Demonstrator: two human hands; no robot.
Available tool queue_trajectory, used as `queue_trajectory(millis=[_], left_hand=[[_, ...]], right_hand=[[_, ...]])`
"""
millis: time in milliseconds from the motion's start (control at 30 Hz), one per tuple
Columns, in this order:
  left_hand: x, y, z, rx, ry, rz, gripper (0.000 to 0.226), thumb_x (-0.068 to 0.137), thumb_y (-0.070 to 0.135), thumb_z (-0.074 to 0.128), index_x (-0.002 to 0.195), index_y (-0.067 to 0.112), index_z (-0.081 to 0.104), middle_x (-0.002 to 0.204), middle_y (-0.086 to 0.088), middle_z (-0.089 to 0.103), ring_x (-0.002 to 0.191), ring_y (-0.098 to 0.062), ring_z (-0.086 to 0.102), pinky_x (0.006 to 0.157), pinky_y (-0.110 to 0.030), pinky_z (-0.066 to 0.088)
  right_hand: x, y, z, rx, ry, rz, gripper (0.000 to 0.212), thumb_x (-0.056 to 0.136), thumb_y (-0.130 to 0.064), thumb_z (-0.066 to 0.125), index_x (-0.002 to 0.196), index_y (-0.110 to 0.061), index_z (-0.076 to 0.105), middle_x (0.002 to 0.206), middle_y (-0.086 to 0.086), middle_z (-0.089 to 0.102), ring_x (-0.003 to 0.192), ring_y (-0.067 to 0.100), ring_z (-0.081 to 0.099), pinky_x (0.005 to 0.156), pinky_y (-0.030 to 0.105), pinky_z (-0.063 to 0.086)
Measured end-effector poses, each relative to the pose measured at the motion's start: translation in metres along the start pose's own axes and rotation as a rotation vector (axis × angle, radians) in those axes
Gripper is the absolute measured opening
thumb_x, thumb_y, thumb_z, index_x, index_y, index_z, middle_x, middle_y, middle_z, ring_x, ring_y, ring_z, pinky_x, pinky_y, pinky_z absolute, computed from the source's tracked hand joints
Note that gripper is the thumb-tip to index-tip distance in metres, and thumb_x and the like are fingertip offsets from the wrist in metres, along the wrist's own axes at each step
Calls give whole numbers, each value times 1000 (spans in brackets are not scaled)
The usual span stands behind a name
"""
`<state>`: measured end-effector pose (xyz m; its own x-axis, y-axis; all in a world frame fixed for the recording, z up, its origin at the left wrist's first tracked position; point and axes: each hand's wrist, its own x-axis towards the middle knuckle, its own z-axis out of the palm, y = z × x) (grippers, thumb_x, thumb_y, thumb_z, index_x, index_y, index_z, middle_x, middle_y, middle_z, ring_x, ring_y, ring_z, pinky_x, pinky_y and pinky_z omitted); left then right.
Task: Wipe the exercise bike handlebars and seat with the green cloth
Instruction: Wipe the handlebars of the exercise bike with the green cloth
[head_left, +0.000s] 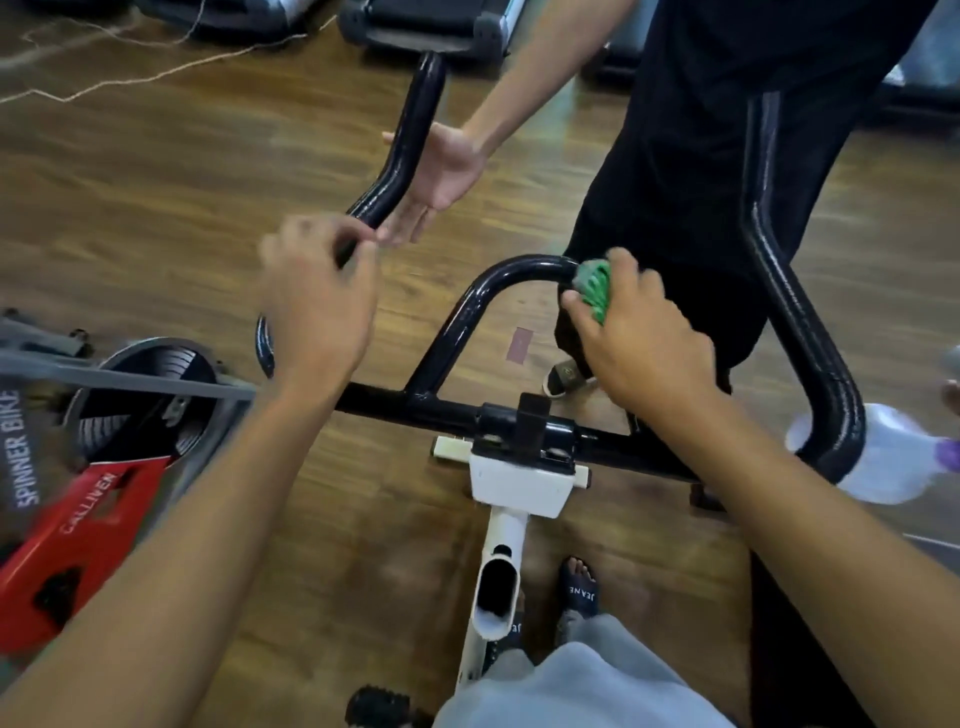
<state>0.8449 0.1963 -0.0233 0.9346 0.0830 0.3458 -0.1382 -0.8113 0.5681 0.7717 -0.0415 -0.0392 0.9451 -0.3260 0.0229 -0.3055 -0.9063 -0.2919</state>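
My right hand grips the bunched green cloth against the top of the black handlebars' inner loop, while my left hand curls around the left bar end, beside a second person's open hand touching that bar.

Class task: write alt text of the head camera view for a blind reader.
The right hand presses a crumpled green cloth against the black looped centre handlebar of a white-framed exercise bike, while the left hand grips the left black handlebar. A second person stands opposite.
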Motion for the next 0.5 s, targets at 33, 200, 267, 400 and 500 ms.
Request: queue_trajectory(millis=[33,200,267,400,500], left_hand=[[4,-10,-7,102,13,-36,25,96,34,54,115,22,63,124,-9,55,119,-30,47,99,-41,36],[16,-43,2,245,-322,-277,59,99,60,28,132,15,46,125,-16,57,115,-39,54,97,-57,43],[15,-42,5,233,-285,-282,57,100,58,26,131,14,46,123,-16,59,113,-41,56,95,-57,44],[12,-38,3,269,-258,-275,47,103,49,29,130,15,48,122,-14,59,112,-40,56,92,-54,43],[11,-38,3,254,-249,-278,45,103,45,30,132,17,49,124,-13,59,114,-38,55,91,-51,41]], right_hand=[[-3,4,0,14,-1,5,64,101,-61,30,152,-22,23,138,10,45,116,39,53,79,44,37],[40,-20,5,-89,-11,-105,66,99,-68,26,143,-20,38,136,11,51,117,39,54,84,45,39],[54,-39,12,-138,-8,-324,67,97,-72,23,137,-23,44,134,8,56,119,34,53,92,46,39],[46,-77,18,-133,-189,-776,62,98,-69,24,134,-26,50,133,1,59,124,26,49,109,45,28],[24,-91,19,-200,-273,-1048,56,98,-69,24,126,-30,53,121,-6,62,113,22,51,108,44,29]])
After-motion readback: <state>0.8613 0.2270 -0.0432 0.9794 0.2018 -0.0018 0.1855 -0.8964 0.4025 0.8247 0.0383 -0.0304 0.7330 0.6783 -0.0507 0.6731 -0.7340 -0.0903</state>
